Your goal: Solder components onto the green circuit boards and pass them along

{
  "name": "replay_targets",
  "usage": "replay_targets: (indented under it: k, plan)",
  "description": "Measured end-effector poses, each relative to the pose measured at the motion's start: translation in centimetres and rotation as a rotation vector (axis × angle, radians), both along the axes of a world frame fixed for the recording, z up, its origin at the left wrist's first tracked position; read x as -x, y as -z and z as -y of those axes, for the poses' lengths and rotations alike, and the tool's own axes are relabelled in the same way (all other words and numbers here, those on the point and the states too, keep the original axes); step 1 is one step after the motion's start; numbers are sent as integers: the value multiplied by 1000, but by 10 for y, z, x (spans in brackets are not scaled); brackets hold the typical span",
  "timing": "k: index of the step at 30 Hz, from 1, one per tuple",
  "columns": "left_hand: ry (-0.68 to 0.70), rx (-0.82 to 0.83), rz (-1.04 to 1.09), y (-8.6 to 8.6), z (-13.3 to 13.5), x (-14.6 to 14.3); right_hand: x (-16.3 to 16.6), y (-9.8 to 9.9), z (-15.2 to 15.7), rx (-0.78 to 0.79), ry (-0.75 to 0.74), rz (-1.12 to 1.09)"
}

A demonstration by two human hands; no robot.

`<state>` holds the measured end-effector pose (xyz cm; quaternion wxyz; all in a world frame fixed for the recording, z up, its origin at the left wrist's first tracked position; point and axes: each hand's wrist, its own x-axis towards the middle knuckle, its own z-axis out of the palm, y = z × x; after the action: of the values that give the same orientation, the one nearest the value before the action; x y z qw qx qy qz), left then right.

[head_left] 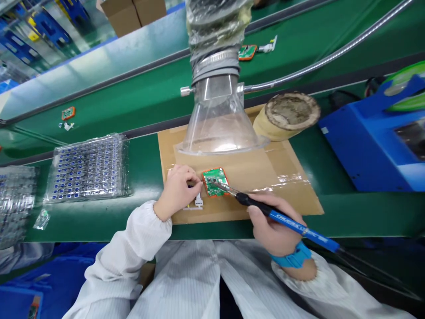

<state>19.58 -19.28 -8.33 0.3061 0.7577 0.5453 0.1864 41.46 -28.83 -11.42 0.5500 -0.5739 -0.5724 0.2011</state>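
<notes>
On the cardboard sheet (285, 177) lies a green circuit board (214, 176) in an orange frame. My right hand (277, 223) is wrapped round a blue and black soldering iron (285, 220), whose metal tip reaches onto the board. At the board's left edge, my left hand (181, 188) is closed in a pinch; whatever its fingertips hold is too small to make out. Just below those fingers lies a white plastic connector piece (198, 201), partly covered by the hand.
A clear fume extractor hood (221, 124) hangs over the cardboard. Beside it stands a crusted round pot (285, 117), with a blue machine (372, 141) farther right. At left are clear trays of small parts (88, 168). More boards (68, 113) lie on the green belt (139, 97).
</notes>
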Motion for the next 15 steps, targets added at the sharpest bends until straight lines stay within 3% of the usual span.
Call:
replay_targets:
  k: [4, 15]
  plan:
    - [16, 26, 3, -1, -4, 1, 5, -8, -4, -28, -96, 39]
    - [92, 71, -11, -4, -11, 3, 9, -9, -9, -39, -158, 54]
